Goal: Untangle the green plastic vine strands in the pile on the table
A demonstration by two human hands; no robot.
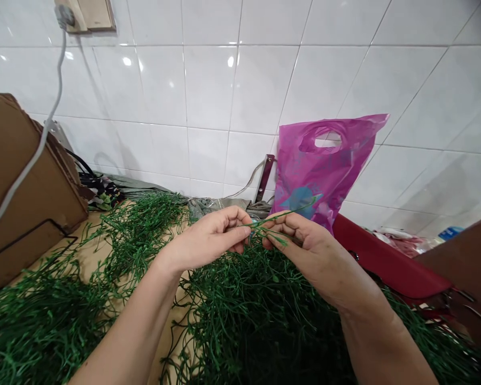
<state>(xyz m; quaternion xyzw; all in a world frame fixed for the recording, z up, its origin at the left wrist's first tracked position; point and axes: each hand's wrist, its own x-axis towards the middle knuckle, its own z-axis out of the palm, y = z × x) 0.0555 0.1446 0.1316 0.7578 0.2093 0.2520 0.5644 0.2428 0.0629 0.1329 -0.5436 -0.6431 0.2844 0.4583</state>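
Note:
My left hand [206, 239] and my right hand [300, 243] meet in the middle of the view, their fingertips pinching a thin green artificial sprig [270, 224]. The sprig's tip points up and to the right, in front of a bag. A small blue bit shows between my fingers, too small to name. Below both hands lies a dense heap of green plastic foliage [244, 321], which spreads to the left over a tan surface [90, 256].
A cardboard box [28, 192] stands at the left, with a grey cable [36, 149] hanging before it. A magenta plastic bag [320, 171] leans on the white tile wall [208, 91]. A red padded object [388, 259] and a brown panel [465, 256] are at the right.

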